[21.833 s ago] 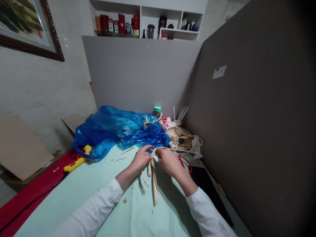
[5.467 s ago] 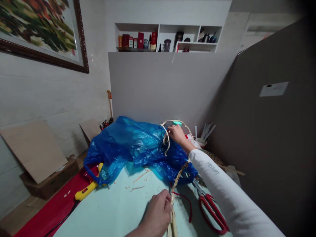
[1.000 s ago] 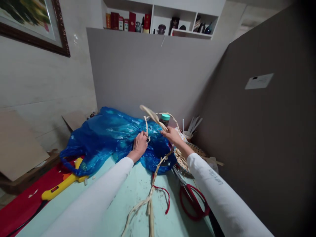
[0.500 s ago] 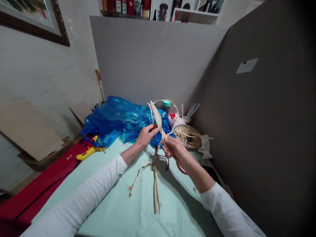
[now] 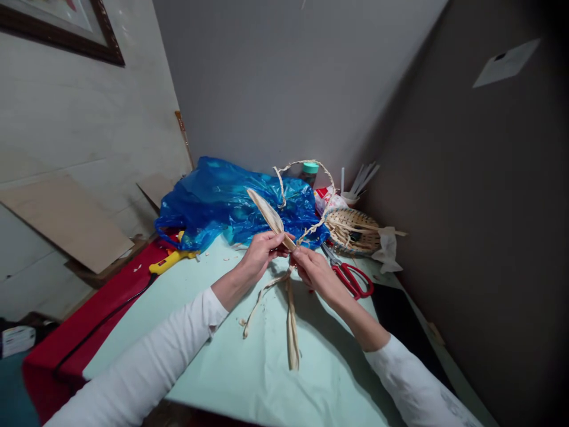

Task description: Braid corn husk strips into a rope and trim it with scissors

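1. The left hand [image 5: 262,249] and the right hand [image 5: 313,270] meet above the pale green table cover [image 5: 222,356], fingers pinched shut on the working end of a braided straw cord [image 5: 311,225].
2. The left fingers also grip a fresh flat straw strip [image 5: 267,212], which sticks up and away to the left over the blue plastic bag [image 5: 222,198].
3. From the pinch, loose strip ends [image 5: 291,323] trail down onto the cover, while the finished cord arcs up in a loop and runs back toward the woven basket [image 5: 353,228].
4. To do this well, I judge the new strip should be laid snug against the old ones and the pinch kept tight, so the plait does not slacken at the join.
5. Keeping the trailing ends apart should stop them tangling.
6. Red scissors [image 5: 351,279] lie just beside the right wrist, close enough to catch a strand.
7. A yellow tool [image 5: 171,260] with a black cable lies at the bag's left edge, well apart.
8. A teal-capped bottle [image 5: 309,172] and a cup of white sticks [image 5: 355,184] stand behind the basket.
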Demonstrator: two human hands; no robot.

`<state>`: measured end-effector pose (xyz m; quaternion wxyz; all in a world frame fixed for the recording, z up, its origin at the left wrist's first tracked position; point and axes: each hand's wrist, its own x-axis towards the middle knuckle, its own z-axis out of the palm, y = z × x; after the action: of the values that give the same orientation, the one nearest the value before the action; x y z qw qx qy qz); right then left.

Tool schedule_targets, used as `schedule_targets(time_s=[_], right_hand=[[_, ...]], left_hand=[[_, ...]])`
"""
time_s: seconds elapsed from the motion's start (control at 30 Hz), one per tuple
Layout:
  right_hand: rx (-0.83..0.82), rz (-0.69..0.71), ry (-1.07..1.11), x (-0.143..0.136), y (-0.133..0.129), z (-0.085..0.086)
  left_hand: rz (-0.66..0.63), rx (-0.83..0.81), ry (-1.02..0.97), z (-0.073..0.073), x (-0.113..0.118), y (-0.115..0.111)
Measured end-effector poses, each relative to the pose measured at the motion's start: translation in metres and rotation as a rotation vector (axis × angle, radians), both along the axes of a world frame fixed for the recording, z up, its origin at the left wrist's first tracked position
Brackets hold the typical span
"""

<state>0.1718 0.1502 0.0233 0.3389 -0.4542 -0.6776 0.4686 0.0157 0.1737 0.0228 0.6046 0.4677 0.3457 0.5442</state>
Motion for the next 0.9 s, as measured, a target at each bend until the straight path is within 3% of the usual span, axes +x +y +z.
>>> schedule_targets(time_s=[0.13, 0.23, 0.33, 0.5, 0.73, 0.9], right_hand=[[0.294, -0.131, -0.28, -0.003, -0.012, 0.002], [0.349, -0.187, -0.373, -0.003, -0.015, 0.005], [0.254, -0.133, -0.198, 0.001, -0.014, 0.007], [-0.153, 0.006, 0.293, 0.003, -0.009, 0.005], [-0.005, 0.001, 0.311, -0.001, -0.008, -0.001], [-0.135, -0.074, 0.518, -0.001, -0.008, 0.001]], left_hand=[[0.045, 0.017, -0.003, -0.003, 0.005, -0.003], [0.069, 0.048, -0.001, -0.003, 0.007, -0.006], [0.032, 0.039, -0.047, -0.001, 0.008, -0.007], [-0.034, -0.033, -0.118, 0.002, 0.007, -0.006], [0.047, 0.019, -0.033, -0.002, 0.009, -0.01], [-0.041, -0.043, -0.144, 0.001, 0.012, -0.009]])
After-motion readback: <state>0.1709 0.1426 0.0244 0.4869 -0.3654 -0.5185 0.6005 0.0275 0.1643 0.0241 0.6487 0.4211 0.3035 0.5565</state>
